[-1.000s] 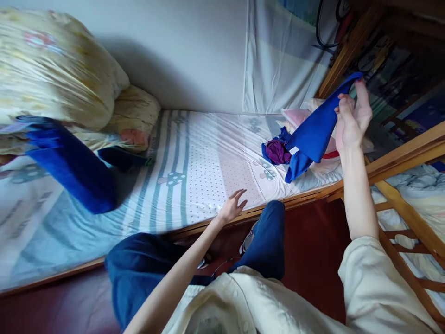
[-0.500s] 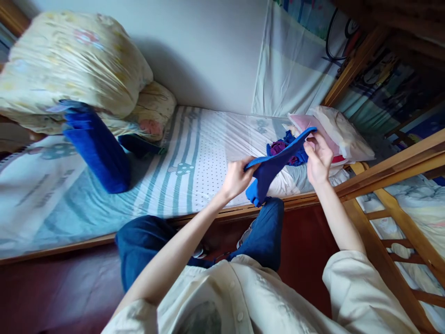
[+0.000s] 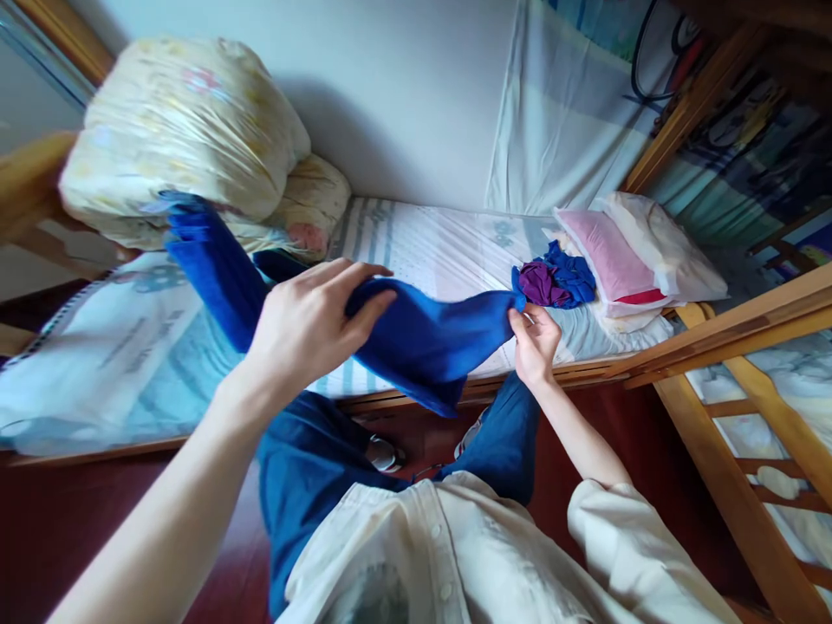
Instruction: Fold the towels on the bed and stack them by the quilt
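A blue cloth (image 3: 432, 334) is stretched between my two hands above the bed's front edge, its lower part hanging down. My left hand (image 3: 318, 316) grips the cloth's left end between thumb and fingers. At the other end, my right hand (image 3: 536, 338) pinches a corner. Behind my left hand a stack of folded blue cloths (image 3: 211, 269) leans on the bed, partly hidden by that hand. Beyond my right hand lies a crumpled heap of blue cloth (image 3: 572, 276) with a purple cloth (image 3: 541, 284) in it.
The bed (image 3: 448, 234) runs along the wall. A large cream bundle of bedding (image 3: 188, 130) rests at its left end. On the right are a pink pillow (image 3: 611, 256) and a whitish bag (image 3: 669, 251). A wooden rail (image 3: 734, 325) and ladder (image 3: 721, 477) stand to the right.
My left hand has come nearer and moved left, spreading the blue cloth wider. My right hand has moved left and lower, still holding its corner. The view has shifted slightly.
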`<state>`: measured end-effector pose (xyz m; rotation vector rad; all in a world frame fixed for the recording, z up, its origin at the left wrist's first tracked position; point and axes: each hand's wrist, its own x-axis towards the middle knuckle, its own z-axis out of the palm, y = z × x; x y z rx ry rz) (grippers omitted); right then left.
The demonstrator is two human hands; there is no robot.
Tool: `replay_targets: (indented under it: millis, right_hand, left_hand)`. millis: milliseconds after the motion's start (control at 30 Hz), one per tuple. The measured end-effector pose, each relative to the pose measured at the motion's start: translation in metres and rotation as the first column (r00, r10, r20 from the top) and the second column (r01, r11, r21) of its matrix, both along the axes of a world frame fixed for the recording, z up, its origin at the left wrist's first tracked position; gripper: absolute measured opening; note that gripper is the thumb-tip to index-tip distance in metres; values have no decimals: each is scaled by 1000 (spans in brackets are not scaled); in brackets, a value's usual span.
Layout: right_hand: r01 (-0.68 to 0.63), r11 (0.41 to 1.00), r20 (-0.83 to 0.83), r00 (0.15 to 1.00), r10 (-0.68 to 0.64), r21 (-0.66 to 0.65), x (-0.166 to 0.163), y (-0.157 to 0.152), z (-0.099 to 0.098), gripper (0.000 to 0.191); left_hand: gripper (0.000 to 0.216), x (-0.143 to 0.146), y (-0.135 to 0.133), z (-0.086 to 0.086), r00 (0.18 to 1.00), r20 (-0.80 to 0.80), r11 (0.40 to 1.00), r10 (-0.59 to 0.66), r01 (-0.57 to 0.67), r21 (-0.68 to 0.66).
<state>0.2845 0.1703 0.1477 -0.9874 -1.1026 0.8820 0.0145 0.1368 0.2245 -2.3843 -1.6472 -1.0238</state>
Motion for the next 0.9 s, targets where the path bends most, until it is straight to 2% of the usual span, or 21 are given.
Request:
replay_targets:
  millis: [100,133,200,267,367,467,600,767,833,900]
  right_hand:
    - [-124,991,110,987,118,43,-18,-15,12,32]
    - [-173,983,138,977,164,58,-22,-20,16,30]
    - [-248,966,162,959,234,73,-29,-27,23,28]
    - [-272,960,153,953,260,63,-32,-32,26,30]
    - [-275,961,137,952,275,-17,-31,-35,25,35]
    - [-368,919,130,913,386,-140,-25,-38,14,41]
    - [-500,822,151,822,550,-274,-18,-46,-21,47]
    - [-468,784,341,718,607,-409,-5,-56,-88,42]
    - [-465,755,372,671,641,-463,2,-60,-114,37]
    - [-462,717,395,614,683,-521,9,-62,-135,32]
  left_hand:
    - [66,17,-4,-6,981,-26,975,-190,186,-121]
    - [65,26,-5,-7,968,17,955,-250,249,-164]
    - [49,43,-6,-8,947,113,925,-302,319,-207]
    - [39,56,-6,-8,939,167,923,-302,332,-195]
    - [37,62,-7,-6,937,200,939,-287,317,-138]
    - [35,60,-10,-1,942,213,956,-258,281,-86]
    - [31,52,-14,12,949,247,980,-197,186,67]
    - [25,31,-11,30,954,277,956,-113,29,293]
    - [23,15,-10,32,953,297,941,-56,-49,336]
    - [22,-3,-9,30,915,399,943,-64,-76,325]
